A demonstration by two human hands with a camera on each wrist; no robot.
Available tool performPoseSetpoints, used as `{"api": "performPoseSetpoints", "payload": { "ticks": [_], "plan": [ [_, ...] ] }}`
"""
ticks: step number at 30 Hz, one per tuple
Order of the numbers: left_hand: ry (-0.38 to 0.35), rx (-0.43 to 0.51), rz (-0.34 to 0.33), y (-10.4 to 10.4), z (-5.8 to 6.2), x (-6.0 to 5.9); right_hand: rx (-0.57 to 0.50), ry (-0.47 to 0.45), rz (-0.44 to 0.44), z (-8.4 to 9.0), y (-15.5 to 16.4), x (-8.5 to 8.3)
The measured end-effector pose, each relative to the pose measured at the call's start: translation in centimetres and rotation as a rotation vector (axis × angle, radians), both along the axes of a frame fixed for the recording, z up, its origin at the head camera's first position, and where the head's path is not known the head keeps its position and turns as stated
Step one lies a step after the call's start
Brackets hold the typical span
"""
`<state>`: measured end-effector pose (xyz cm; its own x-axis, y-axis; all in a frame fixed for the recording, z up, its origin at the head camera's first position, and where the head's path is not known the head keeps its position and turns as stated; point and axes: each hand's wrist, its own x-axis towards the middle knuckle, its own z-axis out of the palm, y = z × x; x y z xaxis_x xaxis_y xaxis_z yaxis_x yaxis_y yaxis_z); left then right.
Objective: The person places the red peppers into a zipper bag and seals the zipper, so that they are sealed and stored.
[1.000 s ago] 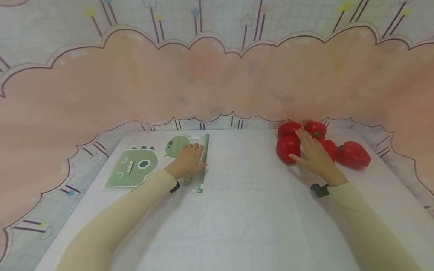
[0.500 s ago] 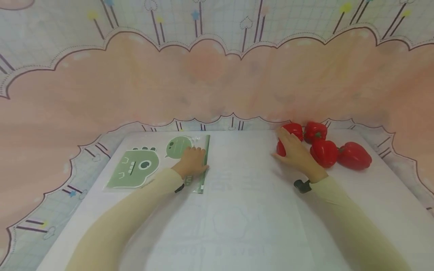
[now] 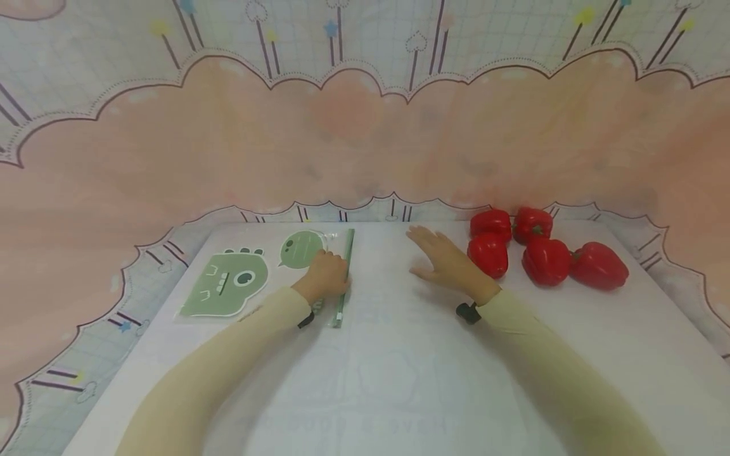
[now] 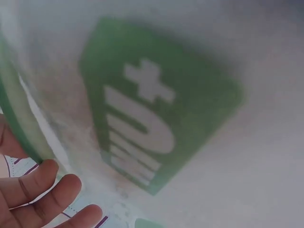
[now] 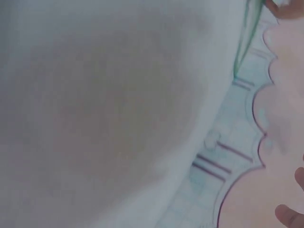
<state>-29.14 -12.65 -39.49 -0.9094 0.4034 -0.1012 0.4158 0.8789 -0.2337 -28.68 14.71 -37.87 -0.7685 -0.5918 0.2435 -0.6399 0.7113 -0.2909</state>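
A clear zip bag (image 3: 228,285) printed with a green dinosaur lies flat on the white table (image 3: 399,380) at the left. My left hand (image 3: 333,269) rests at the bag's right edge, fingers curled on its green zipper strip (image 3: 344,297). In the left wrist view the strip (image 4: 19,123) runs between my thumb and fingers (image 4: 47,190). My right hand (image 3: 424,250) hovers flat over mid-table with straight fingers and holds nothing. It is just left of several red bell peppers (image 3: 547,256).
A pink and pale blue patterned cloth (image 3: 365,139) rises behind the table and wraps both sides. The peppers cluster at the back right corner. The right wrist view is blurred, showing white table (image 5: 95,118) and cloth edge (image 5: 228,161).
My right hand has left the peppers and swept left to mid-table, empty. The left hand's fingers have curled tighter on the zipper strip. The bag has stayed in place.
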Motion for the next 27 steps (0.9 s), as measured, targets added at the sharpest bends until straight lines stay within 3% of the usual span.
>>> {"api": "performPoseSetpoints", "payload": {
  "ticks": [7, 13, 27],
  "plan": [
    [0.045, 0.039, 0.007, -0.4, 0.8, 0.8, 0.040, 0.065, 0.120, -1.0, -2.4, -0.3],
    [0.137, 0.100, 0.003, -1.0, 1.3, 1.8, 0.051, 0.102, 0.204, -1.4, -4.0, -0.9],
    [0.392, 0.202, -0.125, -1.8, 2.4, 4.4, 0.062, 0.171, 0.317, -1.3, -6.4, -1.3]
  ]
}}
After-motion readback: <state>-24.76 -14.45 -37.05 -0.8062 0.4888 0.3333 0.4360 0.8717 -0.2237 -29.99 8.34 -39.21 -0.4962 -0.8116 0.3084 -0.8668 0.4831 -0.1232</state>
